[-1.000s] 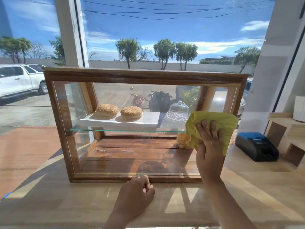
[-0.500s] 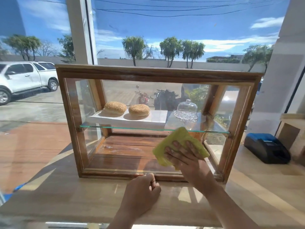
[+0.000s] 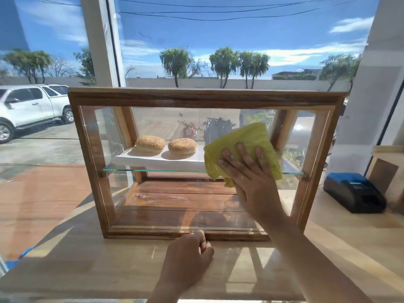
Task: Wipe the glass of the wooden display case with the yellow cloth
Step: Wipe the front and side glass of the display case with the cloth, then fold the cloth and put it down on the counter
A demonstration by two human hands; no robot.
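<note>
**Flat hand presses yellow cloth to the case front**

The right hand [image 3: 251,178] lies spread flat, fingers [image 3: 241,150] stretched out and pointing up, palm pushed against the front glass [image 3: 166,193] of the wooden case [image 3: 203,98]. Under the fingers and palm sits the yellow cloth [image 3: 242,143], bunched and crumpled, pinned to the pane rather than gripped; most of it sticks out above and to the left of the fingertips. The hand and cloth cover the right-hand part of the glass, at the height of the glass shelf [image 3: 153,171] inside.

To the left of the cloth, behind the pane, two seeded buns [image 3: 150,143] [image 3: 182,146] rest side by side on a white tray [image 3: 157,159] that sits on the shelf. Below the hand the wooden floor of the case shows through the glass, with pale smears on it.

The left hand [image 3: 185,259] is lower and to the left of the right wrist, curled into a loose fist with nothing visible in it. Its knuckles rest on the counter [image 3: 87,270], and the thumb side touches the bottom rail of the case.

Off to the right of the right forearm, a black and blue receipt printer [image 3: 354,192] stands on the counter, just beside the case. Beyond the case, through the window, a white pickup truck [image 3: 28,108] is parked far to the left, and motorbikes [image 3: 190,127] show through the case above the buns.
</note>
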